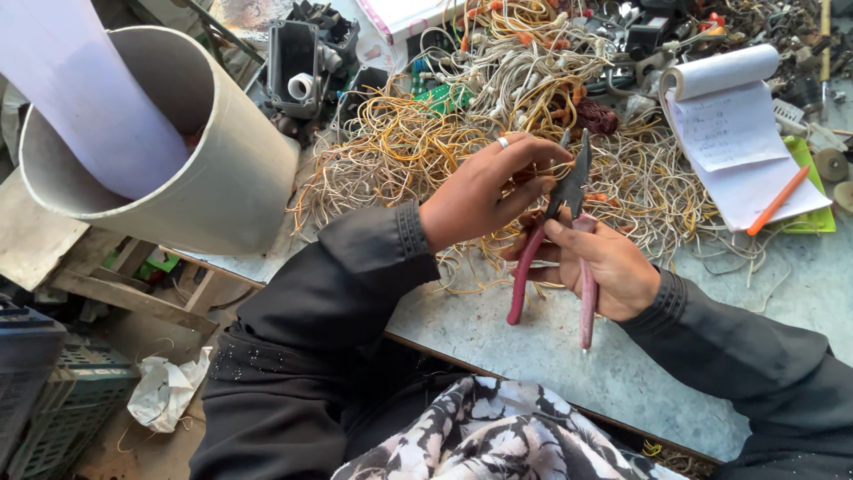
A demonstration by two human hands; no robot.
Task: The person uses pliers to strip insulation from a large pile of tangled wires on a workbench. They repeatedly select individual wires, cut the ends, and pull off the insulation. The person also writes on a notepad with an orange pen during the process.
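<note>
**Pliers and Wire at the Tangled Heap**

We see the right hand (613, 267) wrapped around a pair of pliers (564, 227), its dark metal jaws pointing up and its smooth pinkish-red handles spread apart below the palm. The left hand (484, 191), wearing a pale ring, pinches a thin yellowish wire (555, 169) right at the pliers' jaws, fingers curled tight around it. Just behind the pliers spreads a loose, springy heap of wires (426, 151), yellow, cream and orange, lying on a worn, mottled grey table (551, 347). To the right of the pliers rests an open spiral notepad (737, 142) with an orange pen (777, 200) on it. Far left of the pliers stands a wide, smooth grey pipe (231, 169), round and hollow.
</note>
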